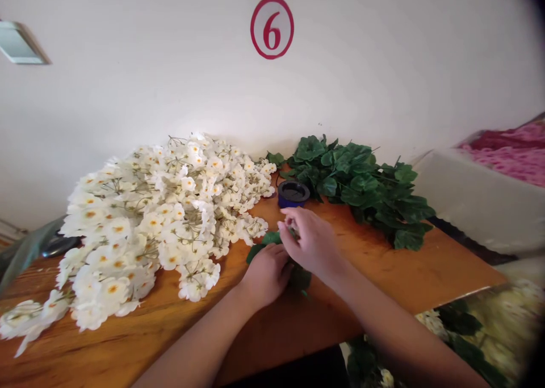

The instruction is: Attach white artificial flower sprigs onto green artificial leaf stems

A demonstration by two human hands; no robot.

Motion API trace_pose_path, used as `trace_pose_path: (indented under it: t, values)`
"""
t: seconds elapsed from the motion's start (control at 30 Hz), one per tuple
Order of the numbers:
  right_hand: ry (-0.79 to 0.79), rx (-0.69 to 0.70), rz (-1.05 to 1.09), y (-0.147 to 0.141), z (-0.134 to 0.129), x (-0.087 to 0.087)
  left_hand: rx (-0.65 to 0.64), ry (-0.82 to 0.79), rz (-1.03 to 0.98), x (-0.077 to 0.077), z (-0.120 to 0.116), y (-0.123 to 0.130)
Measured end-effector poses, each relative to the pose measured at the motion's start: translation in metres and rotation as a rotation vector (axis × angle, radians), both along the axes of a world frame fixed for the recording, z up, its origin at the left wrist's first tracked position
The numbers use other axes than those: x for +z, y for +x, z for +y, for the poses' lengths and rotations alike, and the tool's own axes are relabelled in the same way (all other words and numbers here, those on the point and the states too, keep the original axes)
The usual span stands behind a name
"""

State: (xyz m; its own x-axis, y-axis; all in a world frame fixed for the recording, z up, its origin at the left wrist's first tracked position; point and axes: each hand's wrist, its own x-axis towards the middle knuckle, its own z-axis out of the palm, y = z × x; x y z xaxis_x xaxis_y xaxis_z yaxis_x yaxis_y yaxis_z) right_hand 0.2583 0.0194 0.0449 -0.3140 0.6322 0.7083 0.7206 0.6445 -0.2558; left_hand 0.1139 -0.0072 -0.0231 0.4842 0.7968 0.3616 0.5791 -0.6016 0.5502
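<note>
Near the middle of the table, my left hand (264,274) is closed around a sprig of green artificial leaves (300,279); leaves show above and below the fingers. Just above and to its right, my right hand (314,241) has its fingers curled in a pinch at the same sprig. What lies between those fingertips is too small to make out. Directly beyond the right hand stands a small blue pot with a black top (293,192). To the left spreads a large heap of white artificial flowers (170,223) with yellow-orange centres.
A pile of green leaf sprigs (353,175) lies at the back right of the wooden table (430,271). Beyond the right edge, a pale container (472,206) stands near pink material (511,152). More white flowers and leaves sit below the edge. A wall (366,64) closes the back.
</note>
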Motion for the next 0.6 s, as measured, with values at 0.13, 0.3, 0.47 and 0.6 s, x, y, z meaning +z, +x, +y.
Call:
trace_pose_path:
  t: [0.13, 0.3, 0.47, 0.6]
  values:
    - [-0.171, 0.182, -0.452, -0.037, 0.033, 0.023, 0.015, -0.012, -0.016, -0.006, 0.001, -0.002]
    - [-0.292, 0.355, -0.805, -0.058, 0.071, 0.017, 0.007, -0.012, 0.074, -0.001, -0.001, -0.002]
    - [-0.189, 0.352, -0.943, -0.063, 0.087, 0.009, 0.001, 0.015, 0.165, 0.0, -0.001, -0.001]
    - [-0.095, 0.378, -1.013, -0.071, 0.093, 0.007, 0.0, 0.024, 0.211, -0.003, -0.001, -0.001]
